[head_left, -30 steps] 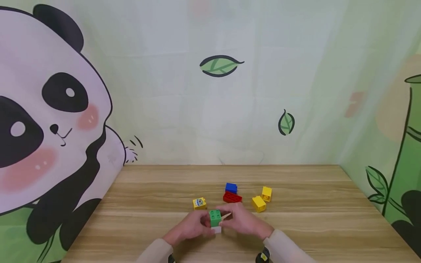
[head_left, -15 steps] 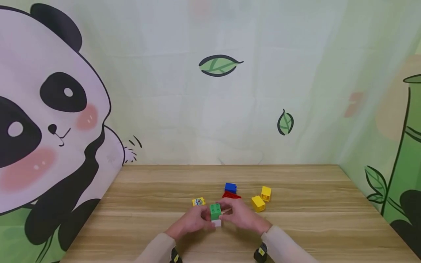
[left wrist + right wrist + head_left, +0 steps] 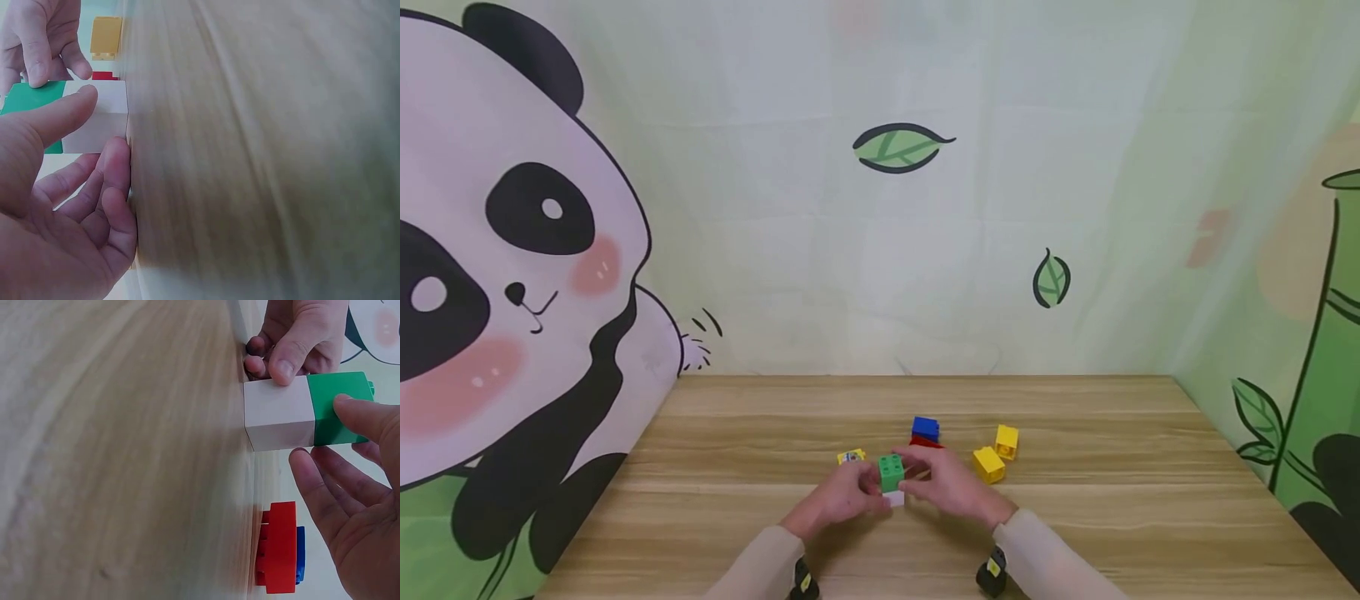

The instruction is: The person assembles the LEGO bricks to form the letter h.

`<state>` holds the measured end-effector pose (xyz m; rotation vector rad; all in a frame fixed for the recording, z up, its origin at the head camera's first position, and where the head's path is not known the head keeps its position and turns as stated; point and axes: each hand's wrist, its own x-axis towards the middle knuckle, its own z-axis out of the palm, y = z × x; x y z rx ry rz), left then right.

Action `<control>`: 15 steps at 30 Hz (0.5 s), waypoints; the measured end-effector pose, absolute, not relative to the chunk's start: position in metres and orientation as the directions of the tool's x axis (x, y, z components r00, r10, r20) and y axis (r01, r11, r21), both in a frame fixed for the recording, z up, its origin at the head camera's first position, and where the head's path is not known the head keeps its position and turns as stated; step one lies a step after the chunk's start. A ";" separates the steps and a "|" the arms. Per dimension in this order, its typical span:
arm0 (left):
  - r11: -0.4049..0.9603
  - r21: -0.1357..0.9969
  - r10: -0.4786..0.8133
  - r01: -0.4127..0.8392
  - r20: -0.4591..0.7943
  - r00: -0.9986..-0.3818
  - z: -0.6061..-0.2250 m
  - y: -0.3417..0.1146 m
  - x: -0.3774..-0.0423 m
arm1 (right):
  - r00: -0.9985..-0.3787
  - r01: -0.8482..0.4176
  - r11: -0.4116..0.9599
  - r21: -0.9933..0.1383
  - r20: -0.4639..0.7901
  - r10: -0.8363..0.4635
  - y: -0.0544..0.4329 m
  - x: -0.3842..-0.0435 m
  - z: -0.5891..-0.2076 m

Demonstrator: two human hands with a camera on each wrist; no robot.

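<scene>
A green toy building block sits on top of a white block, and the two form a stack low at the tabletop. My left hand grips the white block, its thumb on one side and fingers behind, as the left wrist view shows. On the other side, my right hand pinches the green block between thumb and fingers. Just beyond the left fingers lies a yellow block with a printed picture, partly hidden. Past the right fingers, a red block is partly covered.
Behind the red block is a blue block. Two plain yellow blocks, one nearer and one farther, lie right of the hands on the wooden table. A panda-printed cloth hangs behind the table.
Both hands and the green-and-white stack have shifted a little away from the person, toward the red and printed yellow blocks, covering more of them. The grips look the same.
</scene>
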<state>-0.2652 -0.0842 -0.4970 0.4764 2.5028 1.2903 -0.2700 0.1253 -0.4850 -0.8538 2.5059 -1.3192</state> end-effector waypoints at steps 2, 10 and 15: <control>0.539 0.825 0.417 0.166 -0.090 -0.904 -0.498 -0.086 -0.265 | -0.816 -0.414 0.451 -0.791 0.103 -0.569 0.126 -0.270 -0.486; 0.516 0.821 0.447 0.243 -0.017 -0.894 -0.501 -0.096 -0.257 | -0.823 -0.445 0.481 -0.756 0.133 -0.551 0.135 -0.263 -0.486; 0.516 0.832 0.414 0.205 -0.033 -0.909 -0.497 -0.108 -0.252 | -0.831 -0.479 0.520 -0.707 0.175 -0.528 0.148 -0.256 -0.479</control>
